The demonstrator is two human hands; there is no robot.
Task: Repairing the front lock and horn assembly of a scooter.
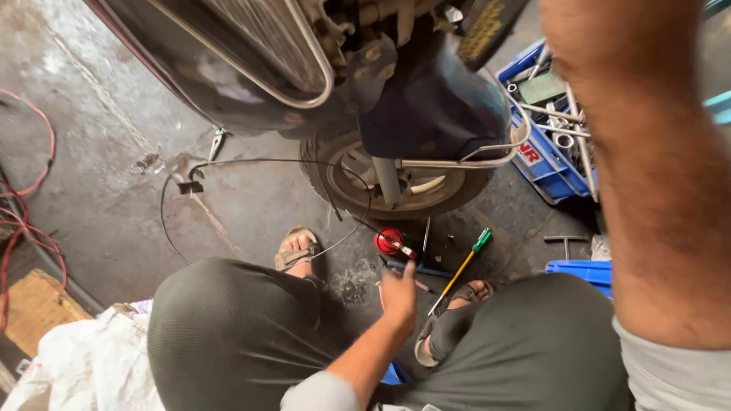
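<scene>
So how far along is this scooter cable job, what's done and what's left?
Looks done: a black cable is off the scooter, looped loose on the floor. In hand: the left hand reaches down to the tools by a red can, near a green-handled screwdriver; it grips nothing clearly. The right arm is raised, its hand out of view. Left: the cable is not refitted.

Glossy red oil can (389,240), rough concrete floor (106,152)

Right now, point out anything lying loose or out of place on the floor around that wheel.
A thin black cable loops loosely across the stained concrete floor beside the front wheel. A green-handled screwdriver and a red round can lie scattered by the left hand.
</scene>
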